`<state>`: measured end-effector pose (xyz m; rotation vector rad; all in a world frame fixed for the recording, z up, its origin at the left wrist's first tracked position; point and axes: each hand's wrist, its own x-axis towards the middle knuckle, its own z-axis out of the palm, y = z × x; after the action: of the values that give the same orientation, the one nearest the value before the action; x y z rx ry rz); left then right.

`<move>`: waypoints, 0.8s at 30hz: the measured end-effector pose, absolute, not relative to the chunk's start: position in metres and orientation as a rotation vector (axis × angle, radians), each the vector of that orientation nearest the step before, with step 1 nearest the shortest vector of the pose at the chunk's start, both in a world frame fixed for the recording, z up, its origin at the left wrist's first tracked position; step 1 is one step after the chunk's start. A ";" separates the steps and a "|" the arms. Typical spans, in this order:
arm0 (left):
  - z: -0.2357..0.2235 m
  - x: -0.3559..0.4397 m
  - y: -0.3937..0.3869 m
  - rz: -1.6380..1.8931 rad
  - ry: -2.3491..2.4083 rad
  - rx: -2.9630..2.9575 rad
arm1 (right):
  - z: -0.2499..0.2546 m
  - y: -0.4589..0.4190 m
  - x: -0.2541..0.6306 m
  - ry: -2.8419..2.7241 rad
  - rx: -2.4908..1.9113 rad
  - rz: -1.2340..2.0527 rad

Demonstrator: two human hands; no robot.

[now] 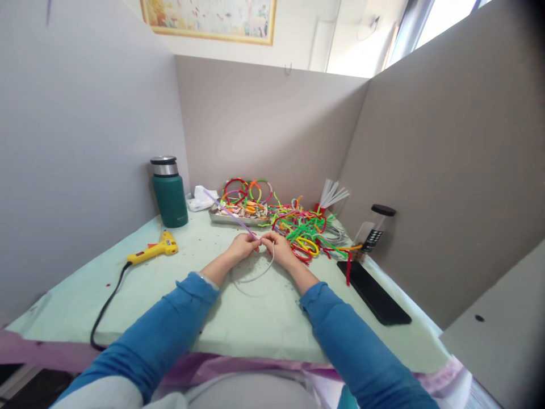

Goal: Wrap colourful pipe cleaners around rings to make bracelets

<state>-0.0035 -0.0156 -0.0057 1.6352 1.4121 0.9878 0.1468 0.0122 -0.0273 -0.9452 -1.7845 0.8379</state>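
Note:
My left hand (243, 246) is closed in a pinch on a purple pipe cleaner (230, 212), whose long free end points up and to the left. Close beside it, my right hand (279, 249) pinches a thin light-grey hoop (267, 269), which curves down below both hands. The fingertips of the two hands almost meet where the pipe cleaner and hoop come together; the exact contact is hidden by the fingers. Just beyond my right hand lies a tangled heap of coloured pipe cleaners (309, 227).
A metal tray (223, 218) of small pieces stands behind, with wrapped hoops (235, 184) on it. At left are a yellow glue gun (155, 248) and a green bottle (170, 199). A black phone (374, 292), a clear jar (374, 233) and white glue sticks (332, 194) are at right.

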 end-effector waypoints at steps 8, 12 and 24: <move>0.000 -0.002 -0.022 0.998 1.333 1.510 | -0.026 0.010 0.148 -1.775 -0.993 0.848; -0.001 -0.004 -0.020 0.971 1.287 1.467 | -0.024 0.009 0.148 -1.763 -0.990 0.870; 0.004 -0.010 -0.020 0.924 1.045 1.127 | -0.022 0.005 0.147 -1.732 -0.864 0.965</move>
<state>-0.0099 -0.0201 0.0035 1.1272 1.0452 0.9241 0.1474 0.0051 -0.0218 -0.8645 -1.7316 0.9653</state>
